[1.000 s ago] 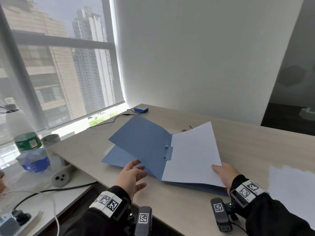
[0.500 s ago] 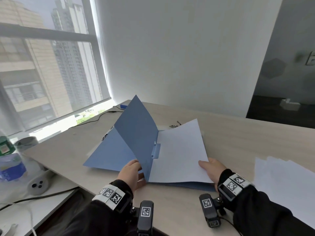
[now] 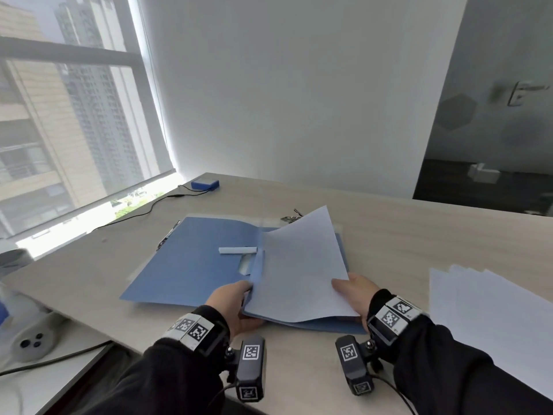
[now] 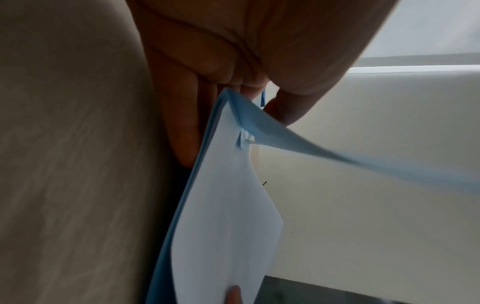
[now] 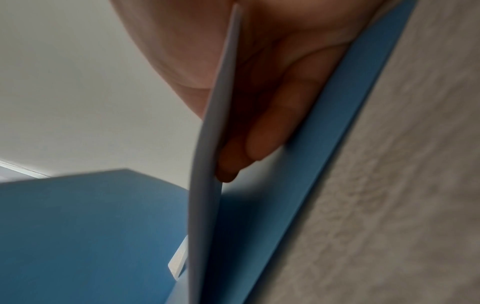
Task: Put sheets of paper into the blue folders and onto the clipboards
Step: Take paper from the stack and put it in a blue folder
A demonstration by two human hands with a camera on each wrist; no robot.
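A blue folder lies open on the wooden table. Its left cover spreads low to the left with blurred edges and carries a white strip. White sheets of paper rest bowed on the right half, with the far corner curled up. My left hand pinches the folder's near corner at the spine, thumb over the blue fold. My right hand pinches the sheets' near right corner. Its fingers are under the paper, lifting it off the folder's back.
A loose stack of white paper lies at the right near the table's front edge. A small blue box with a black cable sits at the far left corner. A metal clip shows behind the folder. A window ledge runs along the left.
The blue cover that stood nearly upright half a second ago has dropped low to the left. My right hand has lifted the sheets' near right corner, and the paper now bows.
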